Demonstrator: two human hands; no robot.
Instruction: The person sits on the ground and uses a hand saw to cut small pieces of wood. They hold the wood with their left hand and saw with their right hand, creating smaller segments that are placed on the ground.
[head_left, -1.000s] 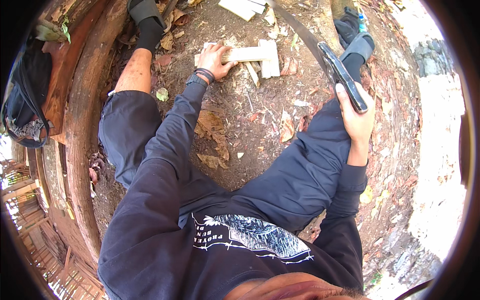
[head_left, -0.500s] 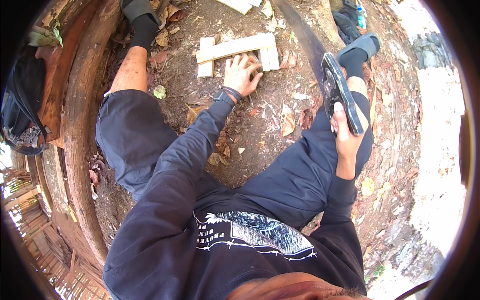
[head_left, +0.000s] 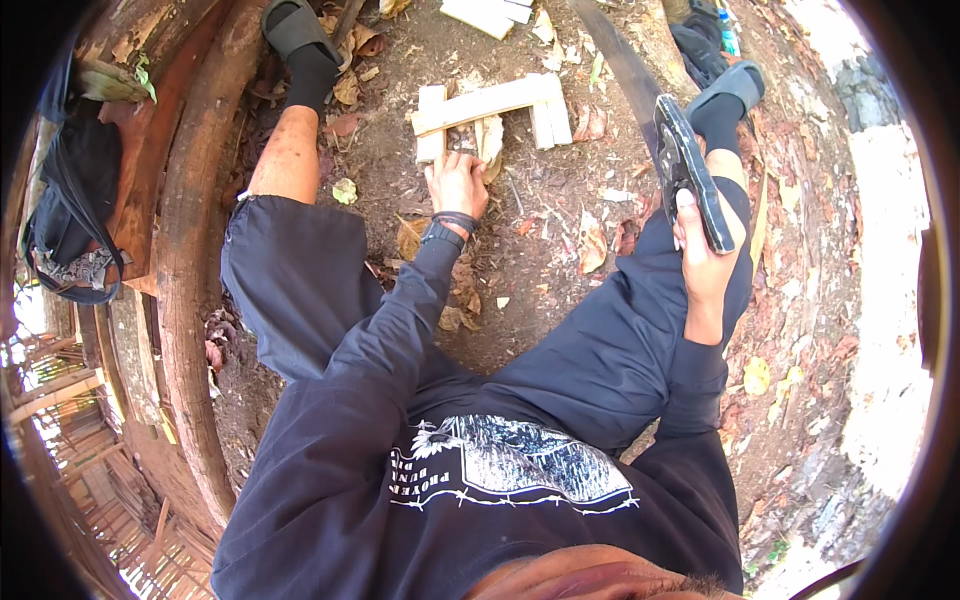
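My right hand (head_left: 702, 245) grips the dark handle (head_left: 690, 170) of a handsaw, over my right leg. The saw blade (head_left: 622, 75) points away from me and is partly blurred. My left hand (head_left: 457, 187) is low over the ground, its fingers curled down at the near end of a short pale wooden piece (head_left: 430, 122). Beside the fingertips is a pale dry leaf or strip (head_left: 491, 142); what the fingers hold is hidden. A longer wooden strip (head_left: 490, 103) lies across that short piece and some short pieces (head_left: 550, 118) at its right.
More pale boards (head_left: 485, 14) lie at the far edge. A long log (head_left: 190, 250) runs along my left, with a dark bag (head_left: 75, 215) beyond it. Dry leaves (head_left: 592, 240) litter the soil. A bottle (head_left: 728, 35) and dark cloth (head_left: 700, 45) are at far right.
My left hand has drawn back toward me and left from under the long strip, its spread fingers now curled. The saw stays in my right hand. The whole view has shifted slightly.
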